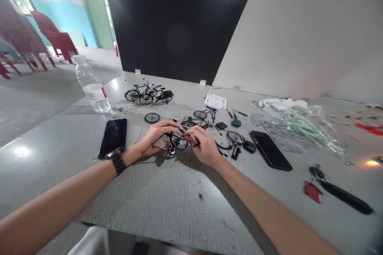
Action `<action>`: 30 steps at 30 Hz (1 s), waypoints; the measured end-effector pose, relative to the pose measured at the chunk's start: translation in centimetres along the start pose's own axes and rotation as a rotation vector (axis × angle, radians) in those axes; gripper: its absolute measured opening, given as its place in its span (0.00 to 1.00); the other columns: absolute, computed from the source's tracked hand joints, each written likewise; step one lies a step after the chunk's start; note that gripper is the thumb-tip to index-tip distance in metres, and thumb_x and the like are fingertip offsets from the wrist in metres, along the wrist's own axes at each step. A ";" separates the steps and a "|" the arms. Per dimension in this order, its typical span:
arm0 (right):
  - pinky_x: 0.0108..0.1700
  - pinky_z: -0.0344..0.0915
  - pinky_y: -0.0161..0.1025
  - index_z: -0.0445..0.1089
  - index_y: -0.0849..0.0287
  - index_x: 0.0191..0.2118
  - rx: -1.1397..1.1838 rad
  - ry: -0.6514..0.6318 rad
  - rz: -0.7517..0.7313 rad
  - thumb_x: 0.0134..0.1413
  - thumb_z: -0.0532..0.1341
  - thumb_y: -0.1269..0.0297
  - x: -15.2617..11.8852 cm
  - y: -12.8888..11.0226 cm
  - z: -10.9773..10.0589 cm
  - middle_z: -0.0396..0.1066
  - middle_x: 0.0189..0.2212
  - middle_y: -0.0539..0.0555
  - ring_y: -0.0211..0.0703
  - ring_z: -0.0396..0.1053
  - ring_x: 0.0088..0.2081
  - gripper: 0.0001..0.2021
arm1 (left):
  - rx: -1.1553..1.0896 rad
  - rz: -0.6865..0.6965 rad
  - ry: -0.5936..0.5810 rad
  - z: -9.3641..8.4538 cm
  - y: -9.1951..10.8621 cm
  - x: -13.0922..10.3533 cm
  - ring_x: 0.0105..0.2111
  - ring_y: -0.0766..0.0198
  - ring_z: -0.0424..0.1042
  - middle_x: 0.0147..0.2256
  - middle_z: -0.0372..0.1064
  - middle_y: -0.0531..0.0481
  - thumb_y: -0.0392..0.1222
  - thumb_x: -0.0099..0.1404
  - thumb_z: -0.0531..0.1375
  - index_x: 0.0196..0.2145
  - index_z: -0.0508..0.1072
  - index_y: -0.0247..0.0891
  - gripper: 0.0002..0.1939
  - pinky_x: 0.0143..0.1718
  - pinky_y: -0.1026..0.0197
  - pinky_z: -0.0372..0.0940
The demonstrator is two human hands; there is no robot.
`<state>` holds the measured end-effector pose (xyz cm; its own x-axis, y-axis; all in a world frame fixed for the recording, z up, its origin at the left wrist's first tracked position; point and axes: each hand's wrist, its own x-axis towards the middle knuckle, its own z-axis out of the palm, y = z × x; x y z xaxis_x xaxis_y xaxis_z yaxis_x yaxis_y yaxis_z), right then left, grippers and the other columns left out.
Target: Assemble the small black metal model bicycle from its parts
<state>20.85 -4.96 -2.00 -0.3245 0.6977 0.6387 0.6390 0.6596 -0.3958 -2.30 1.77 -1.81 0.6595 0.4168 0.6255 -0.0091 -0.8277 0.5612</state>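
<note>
A small black model bicycle (pixel 178 142), partly built with one spoked wheel showing, is held just above the grey table. My left hand (pixel 154 137) grips it from the left, its fingers closed on the top of the frame. From the right, my right hand (pixel 205 144) pinches the same model near the wheel, and its fingertips almost meet those of my left hand. The fingers hide part of the frame. A loose spoked wheel (pixel 152 117) lies behind my left hand, and more black bicycle parts (pixel 235 138) lie right of my right hand.
Two model bicycles (pixel 149 92) stand at the back. A water bottle (pixel 95 91) and a phone (pixel 113 137) are on the left. Another phone (pixel 270 150), keys with a black strap (pixel 344 196), a paper sheet (pixel 215 101) and plastic wrapping (pixel 311 123) lie to the right.
</note>
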 end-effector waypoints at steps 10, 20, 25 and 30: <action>0.37 0.67 0.39 0.70 0.56 0.42 -0.018 -0.002 0.036 0.61 0.54 0.76 0.0 -0.3 0.2 0.72 0.38 0.57 0.46 0.71 0.37 0.11 | -0.033 0.004 -0.016 -0.1 0.4 0.3 0.53 0.52 0.72 0.54 0.71 0.42 0.31 0.63 0.60 0.50 0.77 0.43 0.19 0.55 0.48 0.66; 0.34 0.64 0.38 0.71 0.56 0.39 0.020 -0.009 0.079 0.63 0.58 0.70 0.2 -0.1 -0.1 0.72 0.35 0.55 0.43 0.68 0.33 0.05 | -0.015 -0.003 0.016 0.0 0.1 0.3 0.50 0.56 0.73 0.50 0.72 0.44 0.27 0.60 0.57 0.48 0.77 0.42 0.21 0.52 0.51 0.67; 0.30 0.63 0.37 0.73 0.55 0.40 0.035 0.026 0.055 0.67 0.59 0.64 0.3 -0.4 -0.2 0.74 0.36 0.55 0.40 0.67 0.30 0.06 | -0.014 -0.003 0.011 -0.1 0.0 0.3 0.50 0.54 0.73 0.50 0.73 0.43 0.29 0.61 0.58 0.49 0.76 0.43 0.21 0.52 0.49 0.67; 0.29 0.64 0.37 0.75 0.54 0.40 0.064 0.040 0.069 0.66 0.60 0.63 0.4 -0.6 -0.2 0.75 0.35 0.53 0.39 0.68 0.30 0.06 | -0.016 -0.020 0.022 -0.1 0.2 0.4 0.49 0.55 0.73 0.50 0.73 0.44 0.29 0.61 0.59 0.49 0.76 0.43 0.20 0.51 0.49 0.67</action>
<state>20.48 -5.12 -1.37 -0.2526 0.7311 0.6338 0.6126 0.6279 -0.4801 -2.09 1.78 -1.34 0.6432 0.4414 0.6257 -0.0081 -0.8131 0.5820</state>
